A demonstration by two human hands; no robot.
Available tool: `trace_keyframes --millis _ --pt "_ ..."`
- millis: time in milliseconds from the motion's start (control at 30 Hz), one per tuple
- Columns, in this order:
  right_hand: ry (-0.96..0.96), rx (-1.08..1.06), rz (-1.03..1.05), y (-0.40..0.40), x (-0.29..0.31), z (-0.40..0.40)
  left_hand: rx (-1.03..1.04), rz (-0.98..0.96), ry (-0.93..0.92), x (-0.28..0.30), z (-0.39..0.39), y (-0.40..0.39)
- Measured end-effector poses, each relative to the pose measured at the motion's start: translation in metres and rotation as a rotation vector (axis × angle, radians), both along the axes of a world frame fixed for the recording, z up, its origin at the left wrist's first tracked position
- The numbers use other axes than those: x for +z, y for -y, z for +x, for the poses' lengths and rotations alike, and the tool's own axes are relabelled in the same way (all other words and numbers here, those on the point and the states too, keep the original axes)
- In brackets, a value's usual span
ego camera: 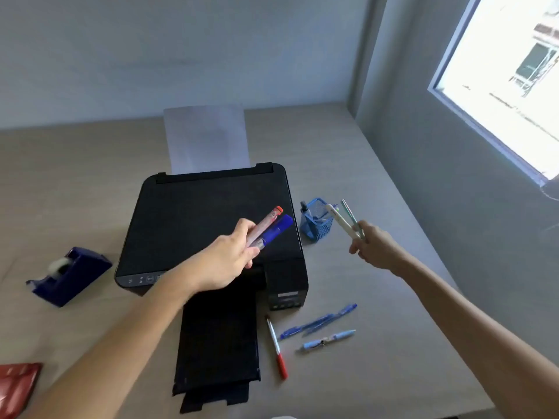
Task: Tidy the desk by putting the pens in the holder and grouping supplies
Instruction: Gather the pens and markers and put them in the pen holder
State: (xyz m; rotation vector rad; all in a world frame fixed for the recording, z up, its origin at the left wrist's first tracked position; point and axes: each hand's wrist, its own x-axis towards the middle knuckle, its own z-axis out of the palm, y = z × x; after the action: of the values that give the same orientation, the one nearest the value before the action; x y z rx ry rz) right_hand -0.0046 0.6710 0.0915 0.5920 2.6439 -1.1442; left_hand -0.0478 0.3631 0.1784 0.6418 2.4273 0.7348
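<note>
A blue mesh pen holder (317, 223) stands right of the printer with one dark pen in it. My left hand (225, 258) hovers over the printer lid, shut on two markers (269, 226), one with an orange-red cap, one blue. My right hand (373, 244) is just right of the holder, shut on two pale pens (344, 220) whose tips point up toward the holder's rim. On the desk in front lie a red-capped pen (276, 347), two dark blue pens (317, 322) and a light blue pen (328, 340).
A black printer (193, 219) fills the desk's middle, with its output tray (217, 340) extended toward me and white paper (207, 137) at the back. A blue tape dispenser (71, 275) sits at the left. A red packet (16, 385) lies at the near left edge. A wall runs along the right.
</note>
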Motion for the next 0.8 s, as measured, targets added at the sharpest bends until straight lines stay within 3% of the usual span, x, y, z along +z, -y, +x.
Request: trace_keyframes --millis 200,500,800 --pt "0.15 0.043 -0.005 -0.03 0.002 -0.064 -0.09 -0.207 -0.112 -0.004 -0.075 -0.112" --pt "0.364 0.406 0.321 -0.055 0.001 -0.132 -0.126 -0.627 -0.074 -0.062 -0.121 -0.216" --pt "0.227 0.415 0.455 -0.051 -0.01 -0.173 0.032 -0.612 -0.051 -0.086 -0.149 -0.241"
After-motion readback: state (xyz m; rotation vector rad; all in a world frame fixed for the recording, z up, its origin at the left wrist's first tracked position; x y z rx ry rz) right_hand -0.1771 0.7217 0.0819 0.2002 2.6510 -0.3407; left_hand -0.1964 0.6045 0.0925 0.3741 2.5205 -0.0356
